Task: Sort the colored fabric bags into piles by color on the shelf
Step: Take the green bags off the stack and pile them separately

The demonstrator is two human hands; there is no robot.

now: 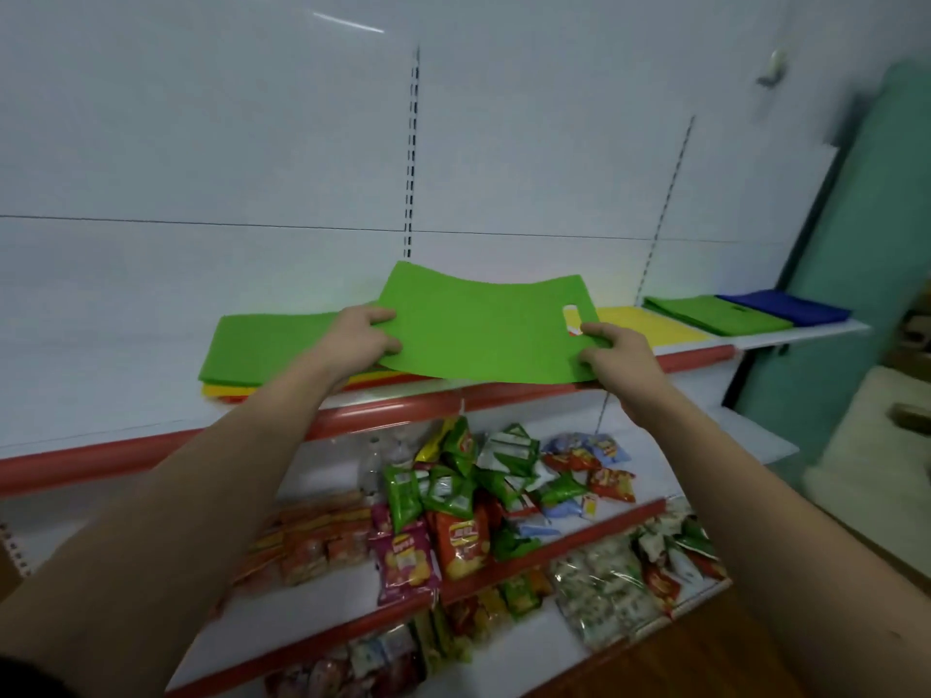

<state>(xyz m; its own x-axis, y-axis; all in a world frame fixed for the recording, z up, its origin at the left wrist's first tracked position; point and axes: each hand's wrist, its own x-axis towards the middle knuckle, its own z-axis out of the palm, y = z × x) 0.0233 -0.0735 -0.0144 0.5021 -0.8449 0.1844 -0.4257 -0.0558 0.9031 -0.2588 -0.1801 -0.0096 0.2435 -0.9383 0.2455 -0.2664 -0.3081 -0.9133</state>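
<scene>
You are holding a flat bright green fabric bag [483,330] with both hands, just above the top white shelf with the red front edge [393,410]. Your left hand [360,337] pinches the bag's left edge, with the thumb on top and the fingers curled under. Your right hand [612,352] pinches its right edge, close to the cut-out handle hole [572,310]. Your hands are well apart, one on each side of the bag. The bag sags a little in the middle, and its far corners curl up.

Under the bag and to its left lies another flat green fabric bag [267,347] on the shelf. It sits on top of a mixed pile, where yellow and red bag edges [237,391] stick out at the front. To the right of your bag lies a flat yellow fabric bag [650,327]. Farther right, on the next shelf part, a neat green bag pile [715,314] lies just beside a dark blue fabric bag [786,305].

On the lower shelves are lots of shiny snack packets [453,501] in green, red, pink and blue. A white back wall [252,143] stands behind the shelves.
</scene>
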